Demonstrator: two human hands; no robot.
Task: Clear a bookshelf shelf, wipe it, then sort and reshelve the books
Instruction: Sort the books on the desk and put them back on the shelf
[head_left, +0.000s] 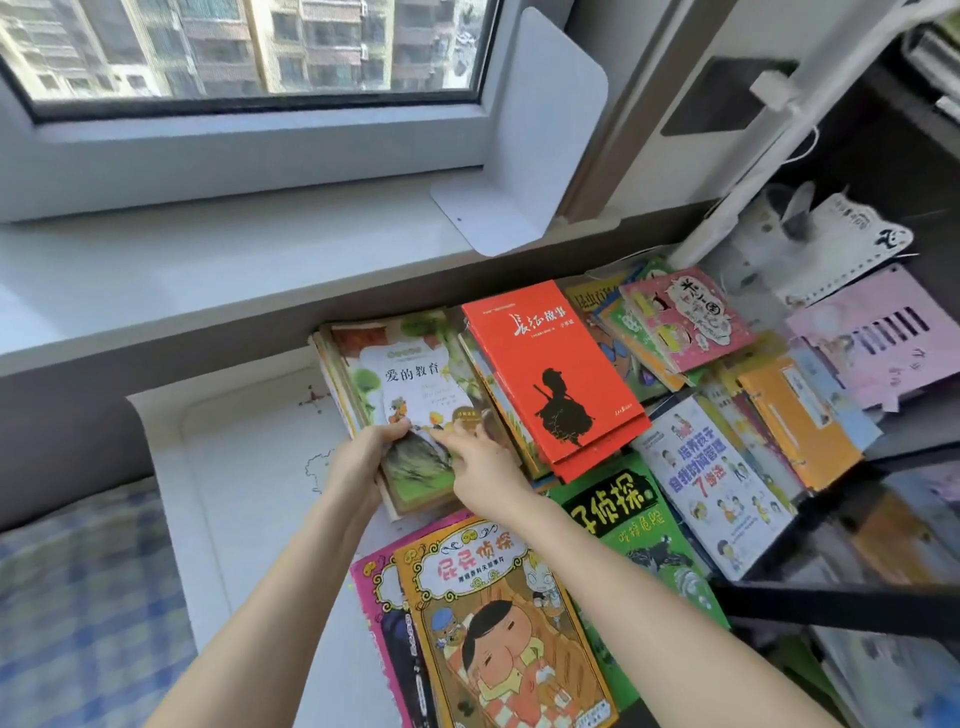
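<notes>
Big window (249, 47) up top with a white bookend (540, 135) on the sill. Below it there's a white desk (234, 467) with books dumped flat all over, overlapping. A yellow cartoon book (498, 623) is nearest, and a red book (550, 364) sits further back. Just left of the red one is a small stack topped by a green book (410, 384). The left hand (358, 462) grips the stack's near-left corner, thumb on the cover. The right hand (483, 467) rests on the cover with fingers stretched out, a bit blurry tbh.

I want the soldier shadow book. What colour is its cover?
The soldier book has a red cover, shown best in the head view.
</notes>
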